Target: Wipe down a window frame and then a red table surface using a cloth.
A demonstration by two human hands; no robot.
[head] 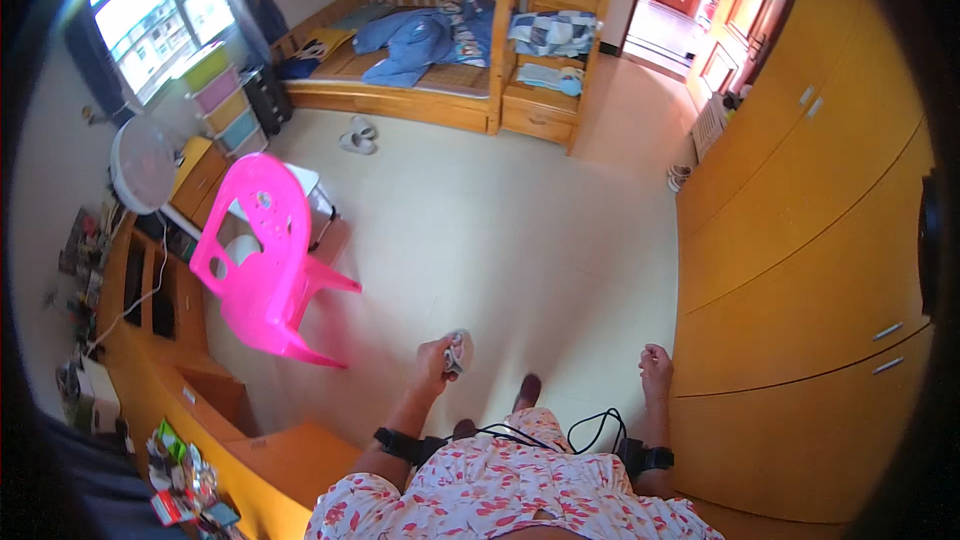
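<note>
My left hand [435,366] is closed around a small crumpled cloth [457,352], greyish with some pink, held out over the pale floor. My right hand [656,369] hangs near the wardrobe front, its fingers loosely curled and a little apart; nothing shows in it. Black straps circle both forearms, and a black cable [600,427] loops across in front of my floral clothing [517,484]. One dark shoe [529,388] shows on the floor below, and the other is mostly covered. To the left of my left hand stands a pink plastic chair [262,277].
An orange-brown wooden wardrobe [795,240] runs along the right side. On the left, a wooden desk [150,367] holds clutter and a round white fan [144,165]. A bunk bed [405,106] stands ahead, with grey slippers [360,136] before it. Beyond it is an open door [742,22].
</note>
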